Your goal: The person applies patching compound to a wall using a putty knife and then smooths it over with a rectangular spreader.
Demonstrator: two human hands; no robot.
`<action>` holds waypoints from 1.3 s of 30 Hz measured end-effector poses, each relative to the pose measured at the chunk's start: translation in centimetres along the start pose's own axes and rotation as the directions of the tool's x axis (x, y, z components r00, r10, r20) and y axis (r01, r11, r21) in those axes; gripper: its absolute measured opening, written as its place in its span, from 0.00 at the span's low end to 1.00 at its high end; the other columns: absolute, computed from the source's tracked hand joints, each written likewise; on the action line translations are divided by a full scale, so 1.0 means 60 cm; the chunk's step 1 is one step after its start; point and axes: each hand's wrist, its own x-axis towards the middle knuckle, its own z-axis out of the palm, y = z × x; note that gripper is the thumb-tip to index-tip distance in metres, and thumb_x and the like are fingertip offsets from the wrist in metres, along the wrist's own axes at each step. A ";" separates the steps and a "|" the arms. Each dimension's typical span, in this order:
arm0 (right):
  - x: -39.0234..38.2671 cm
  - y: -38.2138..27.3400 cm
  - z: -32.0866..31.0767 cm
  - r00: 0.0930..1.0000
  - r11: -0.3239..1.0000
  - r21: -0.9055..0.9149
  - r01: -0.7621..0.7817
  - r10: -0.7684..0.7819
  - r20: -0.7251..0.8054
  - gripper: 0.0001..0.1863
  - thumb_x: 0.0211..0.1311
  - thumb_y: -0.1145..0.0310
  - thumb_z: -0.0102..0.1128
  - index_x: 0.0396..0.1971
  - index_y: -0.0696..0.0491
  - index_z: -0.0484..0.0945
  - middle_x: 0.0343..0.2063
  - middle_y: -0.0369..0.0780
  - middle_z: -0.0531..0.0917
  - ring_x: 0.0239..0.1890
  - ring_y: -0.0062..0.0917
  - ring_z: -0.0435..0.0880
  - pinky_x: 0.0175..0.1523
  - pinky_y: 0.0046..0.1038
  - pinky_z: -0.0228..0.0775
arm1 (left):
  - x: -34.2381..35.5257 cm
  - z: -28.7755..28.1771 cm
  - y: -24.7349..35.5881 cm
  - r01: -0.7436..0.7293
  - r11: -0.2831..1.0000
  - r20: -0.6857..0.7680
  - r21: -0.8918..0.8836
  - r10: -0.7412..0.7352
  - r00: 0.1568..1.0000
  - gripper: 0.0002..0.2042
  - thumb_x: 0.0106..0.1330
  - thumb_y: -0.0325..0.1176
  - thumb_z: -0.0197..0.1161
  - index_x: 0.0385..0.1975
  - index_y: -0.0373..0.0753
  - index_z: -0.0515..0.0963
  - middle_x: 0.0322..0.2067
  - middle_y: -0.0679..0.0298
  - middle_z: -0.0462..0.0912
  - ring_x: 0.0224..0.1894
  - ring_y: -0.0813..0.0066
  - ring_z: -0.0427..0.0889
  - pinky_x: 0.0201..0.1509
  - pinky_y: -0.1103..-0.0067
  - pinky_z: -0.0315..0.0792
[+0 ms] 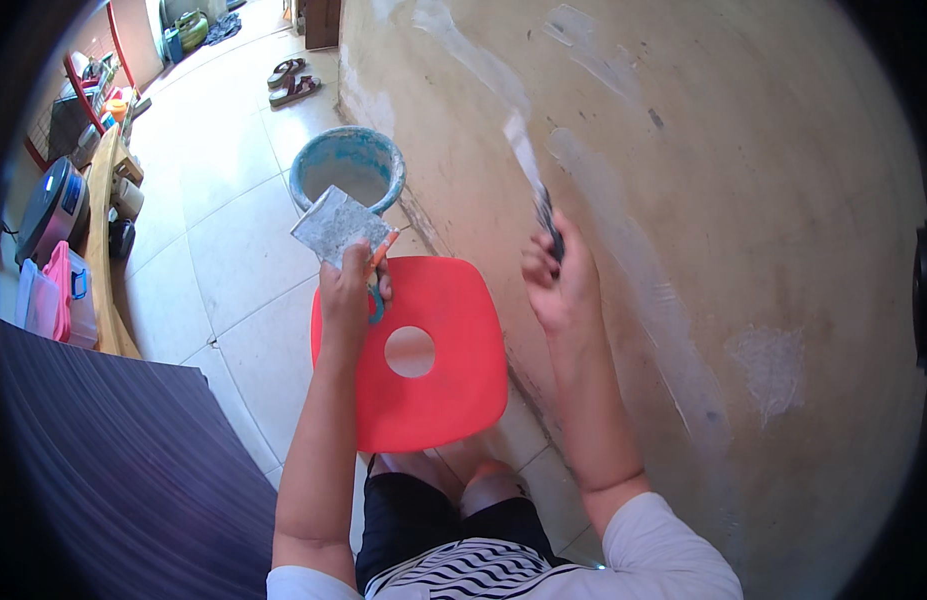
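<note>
The red stool [443, 405] stands on the tiled floor [228, 270], close to its wall-side edge. Above the stool's far left corner, the left hand [349, 285] grips a grey-smeared square plate [333, 225] (a teal loop shows by the fingers). The right hand [563, 270] clasps a putty knife [539, 188], blade blurred, before the wall [823, 240]. Beyond the stool's far edge sits a blue bucket [385, 158]; farther off, sandals [295, 90].

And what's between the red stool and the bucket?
In the head view, the left hand and its smeared square plate come between, partly covering the red stool and bucket, above tiled floor.
</note>
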 end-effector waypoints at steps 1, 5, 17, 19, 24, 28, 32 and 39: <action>0.021 0.000 0.011 0.999 0.999 -0.043 -0.014 0.015 0.032 0.10 0.68 0.64 0.56 0.32 0.51 0.66 0.20 0.33 0.69 0.17 0.15 0.59 0.21 0.18 0.52 | 0.001 -0.001 -0.002 -0.005 1.000 0.009 0.005 0.005 1.000 0.16 0.68 0.43 0.47 0.26 0.38 0.71 0.12 0.64 0.69 0.12 0.77 0.68 0.15 0.80 0.63; 0.124 -0.008 0.094 0.993 0.998 0.020 0.052 -0.054 0.104 0.08 0.68 0.65 0.54 0.32 0.51 0.66 0.19 0.33 0.69 0.16 0.15 0.58 0.20 0.18 0.52 | 0.001 0.000 -0.002 0.011 1.000 0.046 -0.015 -0.010 0.999 0.16 0.68 0.43 0.48 0.25 0.38 0.71 0.12 0.64 0.70 0.13 0.76 0.69 0.16 0.79 0.63; -0.140 -0.032 -0.059 0.981 0.984 -0.042 0.175 -0.178 -0.072 0.09 0.69 0.64 0.55 0.35 0.52 0.68 0.21 0.34 0.69 0.15 0.14 0.58 0.17 0.17 0.48 | 0.000 -0.017 -0.013 -0.003 0.989 0.062 -0.146 0.012 0.998 0.13 0.67 0.36 0.50 0.26 0.33 0.73 0.14 0.62 0.73 0.13 0.75 0.71 0.15 0.76 0.67; -0.149 -0.040 -0.052 0.898 0.734 -0.574 0.362 -0.441 0.003 0.11 0.70 0.64 0.55 0.45 0.53 0.74 0.23 0.35 0.72 0.18 0.16 0.67 0.19 0.19 0.57 | 0.004 -0.015 -0.013 0.000 0.997 0.066 -0.078 0.005 0.998 0.15 0.67 0.40 0.49 0.25 0.36 0.72 0.14 0.62 0.72 0.14 0.75 0.71 0.17 0.77 0.65; -0.033 -0.055 -0.013 0.189 -0.830 -0.384 0.403 -0.335 0.923 0.19 0.68 0.65 0.55 0.58 0.47 0.75 0.28 0.40 0.79 0.27 0.27 0.83 0.28 0.29 0.76 | 0.007 -0.010 -0.013 0.001 0.996 0.066 -0.091 0.005 0.998 0.16 0.67 0.42 0.49 0.24 0.37 0.73 0.14 0.63 0.73 0.15 0.75 0.71 0.18 0.78 0.65; -0.014 -0.069 0.012 0.486 -0.973 -0.229 0.025 -0.188 0.854 0.23 0.65 0.66 0.55 0.61 0.44 0.73 0.32 0.43 0.80 0.30 0.31 0.86 0.32 0.32 0.80 | 0.006 -0.013 -0.017 -0.012 0.996 0.079 -0.093 0.020 0.997 0.15 0.67 0.42 0.50 0.24 0.37 0.73 0.14 0.62 0.72 0.15 0.75 0.72 0.17 0.78 0.66; -0.045 -0.090 0.018 0.660 -0.984 -0.127 -0.126 -0.179 0.729 0.27 0.62 0.68 0.55 0.64 0.44 0.71 0.33 0.43 0.79 0.28 0.31 0.87 0.32 0.32 0.81 | 0.006 -0.021 -0.019 -0.017 0.994 0.059 -0.110 0.024 0.998 0.15 0.67 0.42 0.50 0.24 0.37 0.73 0.14 0.62 0.72 0.15 0.75 0.72 0.17 0.78 0.66; -0.188 -0.125 -0.004 0.768 -0.991 0.008 -0.131 -0.096 0.633 0.31 0.60 0.71 0.55 0.66 0.46 0.67 0.32 0.44 0.79 0.26 0.32 0.86 0.30 0.31 0.81 | 0.004 -0.018 -0.016 0.014 0.998 0.086 -0.061 -0.009 0.996 0.16 0.66 0.42 0.50 0.23 0.36 0.72 0.14 0.61 0.73 0.14 0.74 0.72 0.17 0.78 0.65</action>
